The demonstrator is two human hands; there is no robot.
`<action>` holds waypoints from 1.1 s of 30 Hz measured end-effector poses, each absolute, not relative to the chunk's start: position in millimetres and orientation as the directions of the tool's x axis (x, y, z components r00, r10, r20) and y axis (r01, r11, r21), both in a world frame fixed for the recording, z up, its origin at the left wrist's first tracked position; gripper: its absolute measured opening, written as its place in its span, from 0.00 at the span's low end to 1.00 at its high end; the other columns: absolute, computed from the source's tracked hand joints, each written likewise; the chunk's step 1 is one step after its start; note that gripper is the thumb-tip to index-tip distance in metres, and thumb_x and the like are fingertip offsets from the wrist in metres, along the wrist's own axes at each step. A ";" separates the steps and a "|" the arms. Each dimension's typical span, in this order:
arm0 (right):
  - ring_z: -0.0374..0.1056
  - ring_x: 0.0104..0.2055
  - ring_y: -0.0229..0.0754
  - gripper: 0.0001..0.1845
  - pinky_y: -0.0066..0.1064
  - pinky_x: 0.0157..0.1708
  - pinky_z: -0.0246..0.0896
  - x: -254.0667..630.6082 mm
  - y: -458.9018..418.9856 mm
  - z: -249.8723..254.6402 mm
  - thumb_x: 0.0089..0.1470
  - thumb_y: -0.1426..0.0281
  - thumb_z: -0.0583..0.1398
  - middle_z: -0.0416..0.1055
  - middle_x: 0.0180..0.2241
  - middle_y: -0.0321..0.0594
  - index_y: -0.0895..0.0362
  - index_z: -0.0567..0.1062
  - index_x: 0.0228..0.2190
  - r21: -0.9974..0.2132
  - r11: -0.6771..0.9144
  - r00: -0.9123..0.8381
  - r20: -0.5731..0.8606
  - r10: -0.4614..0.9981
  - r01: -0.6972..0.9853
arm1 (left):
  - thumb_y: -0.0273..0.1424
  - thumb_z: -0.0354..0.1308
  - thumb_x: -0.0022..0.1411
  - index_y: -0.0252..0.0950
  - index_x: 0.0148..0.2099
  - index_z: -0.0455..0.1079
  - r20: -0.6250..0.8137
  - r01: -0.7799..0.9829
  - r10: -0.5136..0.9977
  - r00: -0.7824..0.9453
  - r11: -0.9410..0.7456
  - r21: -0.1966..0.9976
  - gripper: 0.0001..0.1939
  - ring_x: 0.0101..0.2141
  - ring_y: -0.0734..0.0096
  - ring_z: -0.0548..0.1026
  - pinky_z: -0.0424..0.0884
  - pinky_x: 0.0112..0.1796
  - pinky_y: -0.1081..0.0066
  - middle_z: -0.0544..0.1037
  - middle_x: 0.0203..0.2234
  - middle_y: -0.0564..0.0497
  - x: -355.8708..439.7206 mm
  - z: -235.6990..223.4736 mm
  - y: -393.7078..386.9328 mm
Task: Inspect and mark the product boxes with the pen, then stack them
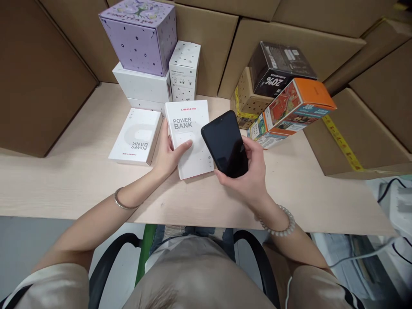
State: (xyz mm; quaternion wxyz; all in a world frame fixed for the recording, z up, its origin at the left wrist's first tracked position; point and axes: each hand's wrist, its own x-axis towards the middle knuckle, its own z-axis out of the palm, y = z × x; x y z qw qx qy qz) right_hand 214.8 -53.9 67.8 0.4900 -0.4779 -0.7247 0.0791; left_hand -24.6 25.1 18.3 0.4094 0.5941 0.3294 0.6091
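Observation:
My left hand (171, 148) grips a white power bank box (196, 128) by its left side, the thumb lying across its printed front. Beside it, my right hand (252, 171) is closed around a black smartphone (227, 146), whose dark screen faces up. The phone's left edge is close to the box's right side, partly in front of it; whether they touch I cannot tell. Left of my left hand, a second white power bank box (137, 133) lies flat on the table, its lettering upside down to me.
A purple box (135, 45) sits on a white box (141, 86), next to a tall white dotted box (185, 71). At right, a black box (280, 68) rests on a brown carton (252, 98) near an orange box (292, 111). Large cardboard boxes (202, 38) wall the table (80, 180).

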 end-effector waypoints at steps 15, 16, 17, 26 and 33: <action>0.70 0.54 0.59 0.51 0.58 0.52 0.76 206.4 -68.2 67.9 0.50 0.59 0.71 0.70 0.56 0.49 0.47 0.59 0.70 -0.419 0.604 -0.108 0.756 0.645 0.678 | 0.53 0.76 0.59 0.48 0.71 0.63 0.536 -0.076 0.844 0.024 -0.533 0.843 0.45 0.71 0.40 0.69 0.61 0.73 0.41 0.73 0.69 0.39 -13.1 11.1 38.8; 0.71 0.54 0.59 0.51 0.57 0.51 0.76 206.3 -68.0 67.1 0.50 0.59 0.71 0.70 0.56 0.49 0.47 0.59 0.70 -0.417 0.611 -0.110 0.761 0.640 0.673 | 0.53 0.76 0.59 0.48 0.70 0.64 0.535 -0.087 0.844 0.020 -0.532 0.842 0.44 0.70 0.40 0.71 0.62 0.73 0.41 0.74 0.68 0.39 -12.0 11.3 39.4; 0.71 0.54 0.59 0.51 0.57 0.51 0.77 206.2 -67.8 66.3 0.50 0.58 0.70 0.70 0.57 0.50 0.47 0.58 0.70 -0.414 0.617 -0.114 0.763 0.636 0.669 | 0.53 0.76 0.59 0.48 0.69 0.65 0.533 -0.098 0.846 0.013 -0.529 0.843 0.43 0.69 0.41 0.73 0.63 0.72 0.41 0.75 0.67 0.40 -11.0 11.6 39.9; 0.71 0.54 0.58 0.53 0.57 0.53 0.76 205.6 -62.4 63.1 0.51 0.58 0.71 0.70 0.59 0.50 0.46 0.57 0.72 -0.406 0.677 -0.133 0.792 0.596 0.614 | 0.54 0.77 0.58 0.48 0.67 0.68 0.527 -0.140 0.850 0.004 -0.522 0.842 0.41 0.63 0.43 0.79 0.72 0.67 0.44 0.79 0.64 0.42 -8.3 12.2 42.4; 0.70 0.55 0.57 0.48 0.57 0.57 0.72 210.2 -59.7 63.1 0.48 0.59 0.71 0.71 0.56 0.47 0.47 0.63 0.68 -0.483 0.642 -0.108 0.744 0.660 0.595 | 0.56 0.76 0.57 0.46 0.73 0.60 0.510 -0.091 0.857 0.071 -0.503 0.859 0.50 0.72 0.37 0.68 0.62 0.73 0.41 0.75 0.68 0.38 -13.3 9.7 38.8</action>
